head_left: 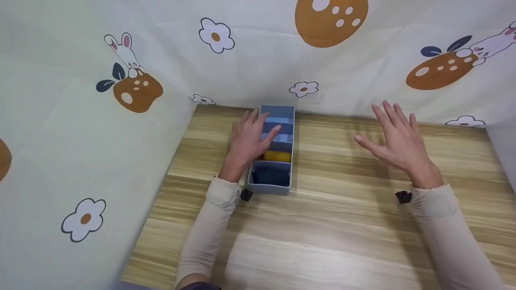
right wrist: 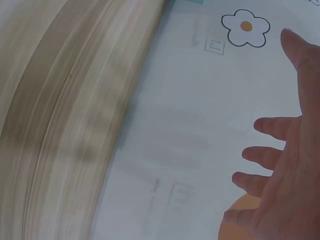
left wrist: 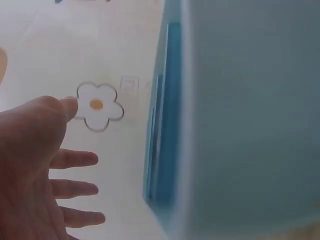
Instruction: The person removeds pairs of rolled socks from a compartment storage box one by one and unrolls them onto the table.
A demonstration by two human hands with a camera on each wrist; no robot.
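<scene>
The blue box [head_left: 268, 189] stands on the surface [head_left: 334, 193], a yellow item [head_left: 278, 156] inside. My left hand [head_left: 248, 140] is spread at the box's left edge; my right hand [head_left: 401, 148], fingers wide, hangs well to its right.

- Head view: soft, fairly even light, with a whitish glare on the near part of the pale brown wood-grained tabletop [head_left: 306, 257].
- Soft-edged shadows fall inward from the beige left sleeve [head_left: 205, 229] and beige right sleeve [head_left: 447, 233]; the light probably comes from overhead.
- Shade darkens the front compartment of the long blue-grey divided box [head_left: 269, 189].
- Left wrist view: the box's closest wall is a broad, out-of-focus blur; the bare left hand [left wrist: 30, 165] is dim.
- Right wrist view: greyish, with 1 visible distortion, bowed wood grain.
</scene>
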